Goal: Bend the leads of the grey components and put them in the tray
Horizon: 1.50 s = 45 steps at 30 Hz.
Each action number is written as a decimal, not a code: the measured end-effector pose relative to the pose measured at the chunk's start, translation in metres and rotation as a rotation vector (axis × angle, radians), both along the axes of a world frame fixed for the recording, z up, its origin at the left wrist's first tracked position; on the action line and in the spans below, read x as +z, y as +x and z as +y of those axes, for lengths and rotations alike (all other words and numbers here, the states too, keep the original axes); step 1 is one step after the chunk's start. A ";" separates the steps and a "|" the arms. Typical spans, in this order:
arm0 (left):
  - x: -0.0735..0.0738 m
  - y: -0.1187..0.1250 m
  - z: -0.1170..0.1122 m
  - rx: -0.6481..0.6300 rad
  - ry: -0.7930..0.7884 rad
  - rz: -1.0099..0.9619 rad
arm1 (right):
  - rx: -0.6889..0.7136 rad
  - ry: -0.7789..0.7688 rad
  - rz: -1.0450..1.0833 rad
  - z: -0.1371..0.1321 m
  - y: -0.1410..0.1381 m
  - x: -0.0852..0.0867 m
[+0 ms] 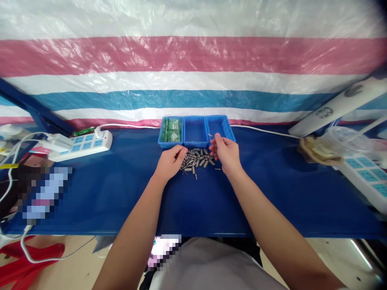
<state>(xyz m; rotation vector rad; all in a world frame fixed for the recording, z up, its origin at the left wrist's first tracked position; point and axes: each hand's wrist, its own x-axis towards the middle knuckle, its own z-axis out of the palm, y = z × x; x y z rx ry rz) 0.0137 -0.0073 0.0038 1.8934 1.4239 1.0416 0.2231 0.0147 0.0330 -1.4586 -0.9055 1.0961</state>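
Note:
A heap of small grey metal cylinders and thin pins (pixel 198 158) lies on the blue table in front of three joined blue bins. My left hand (pixel 171 163) is at the heap's left edge, thumb and fingers pinched together; what they hold is hidden. At the heap's right side, by the front of the right bin (pixel 225 123), my right hand (pixel 228 155) is closed with curled fingers. A tiny pale pin (pixel 210 135) shows by its fingertips, and I cannot tell whether it is gripped. Green packets (pixel 173 131) fill the left bin (pixel 163 143). The middle bin (pixel 195 131) shows its bare floor.
A white power strip (pixel 86 145) with plugs and cables stands at left, near a blurred-out phone (pixel 48 193). On the right are a clear plastic cup (pixel 346 141), another power strip (pixel 365 173) and a white tube (pixel 338 102). A striped sheet (pixel 193 56) hangs behind.

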 end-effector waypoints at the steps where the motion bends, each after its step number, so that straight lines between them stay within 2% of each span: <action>1: 0.000 0.000 0.000 -0.002 -0.001 0.004 | -0.012 0.013 -0.008 0.001 0.002 0.000; 8: -0.002 0.000 0.001 -0.002 0.013 0.023 | 0.009 0.089 -0.112 0.004 0.008 -0.006; 11: -0.002 0.000 0.001 -0.012 0.024 0.026 | 0.158 0.212 -0.293 0.001 0.009 -0.006; 15: -0.003 0.000 0.002 -0.016 0.052 0.029 | 0.434 0.379 -0.541 -0.004 0.013 -0.002; 20: -0.002 0.000 0.002 -0.009 0.066 0.053 | 0.749 0.351 -0.701 -0.007 0.020 0.003; 23: -0.001 0.000 0.002 -0.009 0.065 0.058 | 0.819 0.356 -0.741 -0.008 0.019 0.004; 28: -0.002 0.000 0.002 -0.011 0.076 0.069 | 0.982 0.325 -0.647 -0.011 0.015 0.002; 35: -0.002 0.001 0.002 -0.013 0.073 0.079 | 0.992 0.352 -0.639 -0.012 0.010 0.000; 45: -0.003 0.000 0.003 -0.006 0.079 0.091 | 0.987 0.396 -0.742 -0.015 0.001 0.000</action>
